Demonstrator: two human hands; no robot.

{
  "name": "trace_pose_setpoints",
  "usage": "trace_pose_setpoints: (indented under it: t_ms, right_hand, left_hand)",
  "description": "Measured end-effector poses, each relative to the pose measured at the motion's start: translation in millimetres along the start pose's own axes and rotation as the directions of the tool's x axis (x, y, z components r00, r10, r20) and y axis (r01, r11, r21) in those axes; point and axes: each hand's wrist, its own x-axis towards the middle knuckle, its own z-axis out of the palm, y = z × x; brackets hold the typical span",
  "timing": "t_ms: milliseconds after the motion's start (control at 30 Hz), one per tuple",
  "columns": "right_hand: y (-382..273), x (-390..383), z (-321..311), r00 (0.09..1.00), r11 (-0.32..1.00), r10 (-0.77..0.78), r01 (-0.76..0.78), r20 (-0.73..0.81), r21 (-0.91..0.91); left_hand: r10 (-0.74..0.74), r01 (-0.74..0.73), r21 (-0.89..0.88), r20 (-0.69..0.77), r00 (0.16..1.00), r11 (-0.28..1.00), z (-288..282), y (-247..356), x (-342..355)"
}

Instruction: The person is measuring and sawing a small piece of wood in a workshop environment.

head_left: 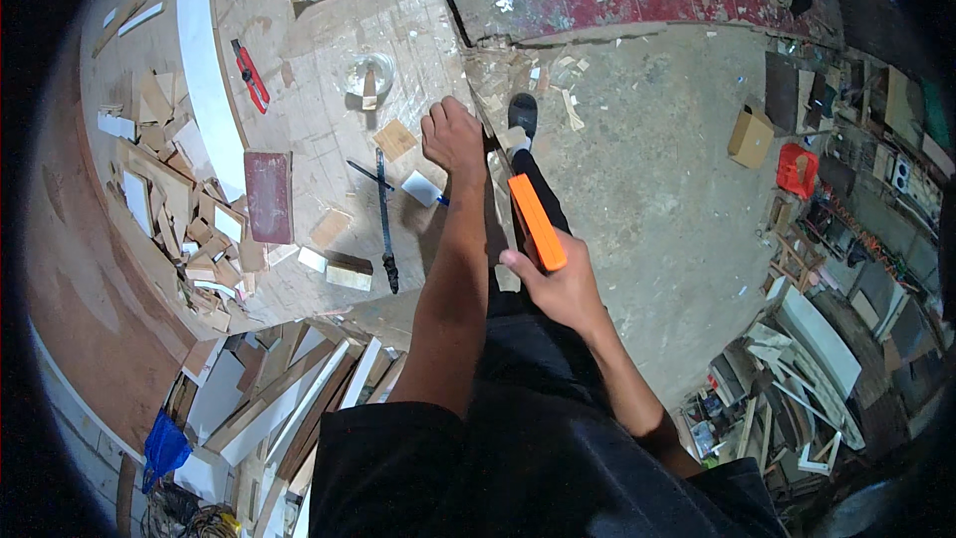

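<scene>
My left hand point(454, 139) is closed, its knuckles up, at the right edge of the worktable point(329, 120). What its fingers press or hold, if anything, is hidden. My right hand point(563, 284), just beyond that edge and nearer my body, grips a long, bright orange block-like tool point(536, 222). Its exact kind cannot be made out. Close beyond the tool's far end, a small pale piece point(512, 137) juts past the table edge. Left of my left hand lie a square wood piece point(395, 139) and a white piece point(422, 187).
On the table are red-handled pliers point(251, 78), a clear cup point(369, 78), a dark strap-like tool point(386, 224), a maroon block point(269, 197) and a scrap-wood heap point(189, 209). Boards point(289, 399) stand below. A cardboard box point(751, 136) and red container point(796, 170) sit right.
</scene>
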Motion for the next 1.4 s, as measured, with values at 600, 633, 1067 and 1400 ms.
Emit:
trace_pose_setpoints:
  t_ms: [600,633,1067,1400]
  right_hand:
    - [32,-11,11,1.000,1.000,0.020,-0.020,0.015,-0.025]
    - [33,-10,13,1.000,1.000,0.013,-0.013,0.010,-0.022]
    - [20,4,-15,0.998,0.999,0.051,-0.051,0.045,0.007]
    - [73,-76,-5,0.998,0.997,0.060,-0.059,0.013,-0.041]
  left_hand:
    - [-0.026,0.029,-0.061,0.050,0.998,0.998,0,9,4]
    - [-0.021,0.024,-0.065,0.049,0.999,0.998,-2,8,5]
    - [0.000,0.003,-0.117,0.028,1.000,0.993,-13,8,5]
    - [0.138,-0.093,-0.298,0.136,0.981,0.950,-44,-19,-75]
